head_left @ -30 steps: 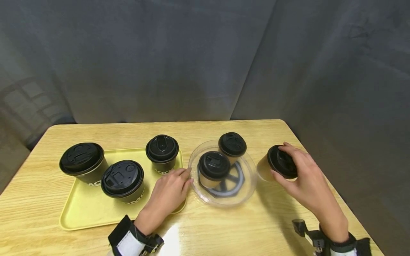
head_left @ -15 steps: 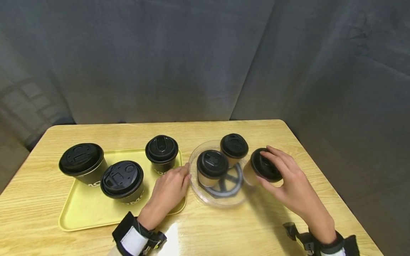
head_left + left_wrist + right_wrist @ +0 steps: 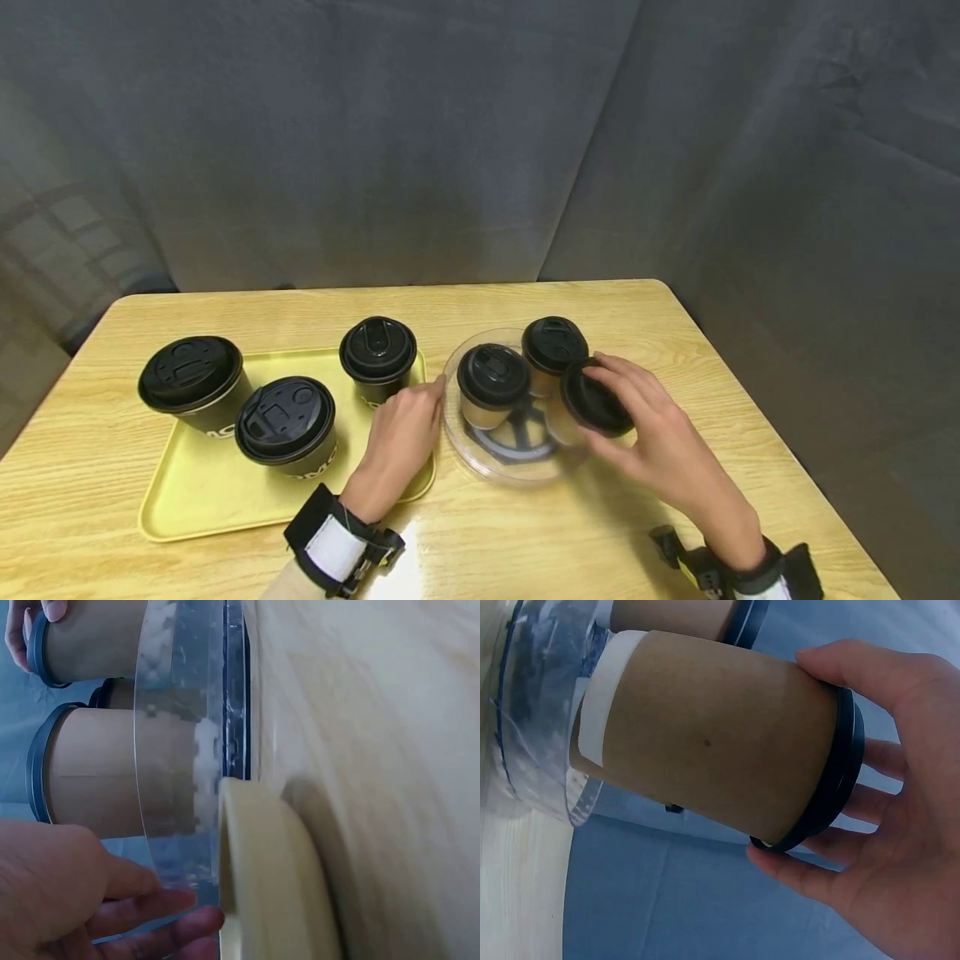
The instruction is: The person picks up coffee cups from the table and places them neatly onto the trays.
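My right hand (image 3: pixel 663 437) grips a brown paper cup (image 3: pixel 720 735) by its black lid (image 3: pixel 596 400). The cup is tilted, its base just inside the rim of a round clear plastic container (image 3: pixel 468 462). Two more lidded brown cups stand in that container, one at the left (image 3: pixel 492 379) and one at the back (image 3: pixel 555 346). At the container's left side, my left hand (image 3: pixel 401 437) has its fingertips against the wall, fingers fairly straight. In the left wrist view those fingers (image 3: pixel 150 904) lie between the clear wall and the yellow tray's edge (image 3: pixel 262 862).
A yellow tray (image 3: pixel 217 500) lies at the left of the wooden table (image 3: pixel 525 550). Three black cups with black lids stand on it: a large one (image 3: pixel 195 383), a wide one (image 3: pixel 288 425) and a small one (image 3: pixel 378 358). Dark grey fabric (image 3: pixel 360 150) hangs behind the table.
My right hand has carried the brown cup leftward, from beside the clear container to over its right part. The two cups inside have shifted slightly apart. My left hand stays at the container's edge.
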A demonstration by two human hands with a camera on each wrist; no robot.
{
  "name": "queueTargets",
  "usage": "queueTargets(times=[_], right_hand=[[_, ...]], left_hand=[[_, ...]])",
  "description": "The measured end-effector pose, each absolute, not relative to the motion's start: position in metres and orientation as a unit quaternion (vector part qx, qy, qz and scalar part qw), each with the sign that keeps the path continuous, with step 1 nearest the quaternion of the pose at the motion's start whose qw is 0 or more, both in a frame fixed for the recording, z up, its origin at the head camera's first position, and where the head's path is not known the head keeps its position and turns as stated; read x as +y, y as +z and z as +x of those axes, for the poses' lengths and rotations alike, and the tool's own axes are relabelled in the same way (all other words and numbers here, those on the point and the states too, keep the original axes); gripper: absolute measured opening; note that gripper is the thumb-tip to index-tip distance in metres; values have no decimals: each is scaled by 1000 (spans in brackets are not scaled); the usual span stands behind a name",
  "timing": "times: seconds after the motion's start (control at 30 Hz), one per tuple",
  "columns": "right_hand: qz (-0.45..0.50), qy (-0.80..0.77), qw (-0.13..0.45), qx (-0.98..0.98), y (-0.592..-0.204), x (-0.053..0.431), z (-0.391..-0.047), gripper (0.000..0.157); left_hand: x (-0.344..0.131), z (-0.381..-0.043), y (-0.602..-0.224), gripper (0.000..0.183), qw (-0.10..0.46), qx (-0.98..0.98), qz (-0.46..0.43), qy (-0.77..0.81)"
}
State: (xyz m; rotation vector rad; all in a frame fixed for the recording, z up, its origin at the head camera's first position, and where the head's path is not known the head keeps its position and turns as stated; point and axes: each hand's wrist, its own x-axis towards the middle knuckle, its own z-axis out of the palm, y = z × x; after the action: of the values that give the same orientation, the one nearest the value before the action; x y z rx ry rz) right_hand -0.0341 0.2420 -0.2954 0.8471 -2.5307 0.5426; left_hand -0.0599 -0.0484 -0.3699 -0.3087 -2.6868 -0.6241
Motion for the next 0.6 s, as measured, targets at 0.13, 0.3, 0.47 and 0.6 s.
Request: queueTargets(times=[0.13,0.3,0.47,0.6], right_hand=[[300,196,192,-913,-296,238,-33,67],[301,193,184,-915,-299,234,-32,67],[307,194,175,-915,-302,228,-30,67],[314,196,163,-915,-304,222,-28,66]], left_hand=[[-46,-63,-369,24,176,-952,-98,-230],[-44,-67,-369,21,161,-953,-84,-241],[-43,-69,-368,18,142,-955,-76,-250],[-42,-70,-367,20,142,-956,-73,-247]])
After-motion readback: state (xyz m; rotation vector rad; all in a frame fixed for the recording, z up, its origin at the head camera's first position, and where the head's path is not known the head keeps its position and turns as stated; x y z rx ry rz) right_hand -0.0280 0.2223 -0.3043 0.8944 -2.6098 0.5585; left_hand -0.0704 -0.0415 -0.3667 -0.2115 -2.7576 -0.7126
